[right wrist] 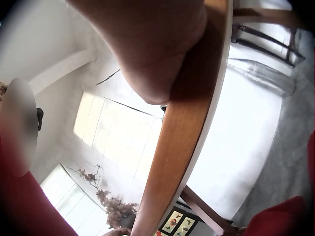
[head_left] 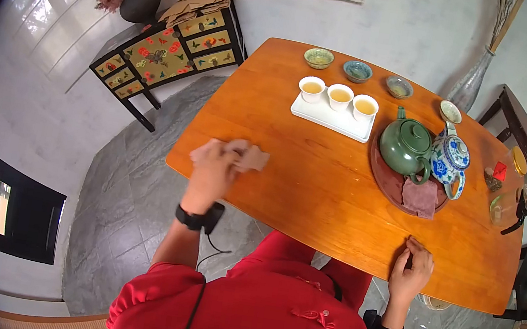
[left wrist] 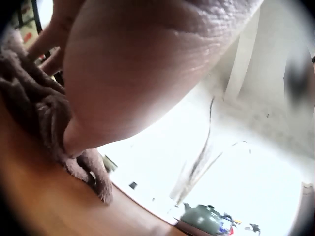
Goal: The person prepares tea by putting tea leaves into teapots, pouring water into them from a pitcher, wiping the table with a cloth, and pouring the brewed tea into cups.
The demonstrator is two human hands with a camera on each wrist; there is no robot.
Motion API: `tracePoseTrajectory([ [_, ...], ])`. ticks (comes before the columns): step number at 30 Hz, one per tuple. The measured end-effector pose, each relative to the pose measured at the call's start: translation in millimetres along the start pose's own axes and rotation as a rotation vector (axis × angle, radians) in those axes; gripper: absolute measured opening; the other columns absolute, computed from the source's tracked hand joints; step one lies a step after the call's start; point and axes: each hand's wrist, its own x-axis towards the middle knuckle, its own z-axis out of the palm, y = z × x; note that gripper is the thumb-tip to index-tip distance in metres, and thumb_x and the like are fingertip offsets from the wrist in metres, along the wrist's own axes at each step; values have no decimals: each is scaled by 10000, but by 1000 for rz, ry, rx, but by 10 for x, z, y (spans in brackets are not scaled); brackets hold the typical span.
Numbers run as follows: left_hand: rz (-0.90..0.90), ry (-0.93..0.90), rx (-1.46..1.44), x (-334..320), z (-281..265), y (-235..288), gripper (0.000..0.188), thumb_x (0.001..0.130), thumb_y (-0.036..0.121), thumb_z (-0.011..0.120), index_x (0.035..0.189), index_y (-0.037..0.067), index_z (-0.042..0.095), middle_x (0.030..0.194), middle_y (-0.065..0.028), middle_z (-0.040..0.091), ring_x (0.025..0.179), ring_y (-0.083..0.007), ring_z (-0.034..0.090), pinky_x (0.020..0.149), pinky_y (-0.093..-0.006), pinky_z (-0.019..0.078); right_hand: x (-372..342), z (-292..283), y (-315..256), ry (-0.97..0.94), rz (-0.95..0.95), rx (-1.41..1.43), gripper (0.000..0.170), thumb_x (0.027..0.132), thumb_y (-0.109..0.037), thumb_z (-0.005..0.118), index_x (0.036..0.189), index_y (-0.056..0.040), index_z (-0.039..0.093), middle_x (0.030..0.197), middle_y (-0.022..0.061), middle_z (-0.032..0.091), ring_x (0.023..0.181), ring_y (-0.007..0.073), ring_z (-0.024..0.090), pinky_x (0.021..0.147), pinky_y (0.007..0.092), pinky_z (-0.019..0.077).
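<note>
A pinkish-brown cloth [head_left: 252, 159] lies bunched on the wooden table [head_left: 287, 188], near its left end. My left hand [head_left: 212, 169] grips it from above, slightly blurred in the head view. In the left wrist view the thumb presses into the folds of the fuzzy cloth [left wrist: 51, 115], with fingers on its far side. My right hand [head_left: 412, 269] rests at the table's front edge on the right, fingers loosely curled and holding nothing. Only its heel [right wrist: 155, 73] shows in the right wrist view, against the tabletop; its fingers are hidden there.
Three white cups of tea [head_left: 339, 97] stand on a white tray [head_left: 330, 121]. Several small bowls [head_left: 357, 71] line the back edge. A green teapot [head_left: 406, 144] and a blue-flowered teapot [head_left: 450, 157] share a round brown tray [head_left: 380, 174] with a folded cloth [head_left: 419, 197]. Glass vessels [head_left: 507, 205] stand at right.
</note>
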Motion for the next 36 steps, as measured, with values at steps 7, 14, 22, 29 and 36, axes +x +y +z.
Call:
tracePoseTrajectory([
  [7, 496, -176, -424, -295, 105, 1121, 192, 735, 65, 633, 920, 86, 676, 1165, -85, 596, 1218, -337, 494, 981, -447, 441, 5, 17, -6, -14, 0, -7, 119, 835, -25, 597, 939, -23, 656, 1037, 112, 694, 970, 290, 620, 883, 376, 431],
  [14, 313, -145, -383, -7, 7, 286, 234, 725, -23, 637, 915, 102, 691, 1200, -78, 619, 1220, -307, 536, 987, -416, 457, -6, 25, 14, -18, -4, -9, 123, 836, -21, 595, 943, -24, 656, 1037, 113, 694, 978, 291, 622, 896, 376, 432],
  [22, -273, -21, -83, 487, 40, -1595, 182, 774, -11, 598, 903, 81, 686, 1029, -144, 686, 992, -323, 648, 845, -408, 515, -5, 11, 13, -17, -11, 1, 130, 836, -23, 596, 950, -27, 658, 1039, 112, 691, 985, 293, 619, 902, 378, 431],
  [29, -314, 102, 15, 420, 179, -1416, 114, 759, -14, 607, 832, 53, 664, 851, -151, 674, 832, -358, 656, 740, -400, 515, -4, 7, -6, -13, 1, 7, 129, 836, -26, 597, 950, -26, 658, 1035, 106, 692, 986, 291, 617, 899, 378, 429],
  [36, 38, 48, -85, -172, 94, -260, 193, 689, -11, 602, 871, 55, 616, 912, -140, 639, 892, -340, 627, 740, -426, 509, 9, 23, -10, -25, -15, -21, 115, 834, -27, 599, 932, -32, 660, 1026, 102, 692, 975, 287, 616, 898, 378, 426],
])
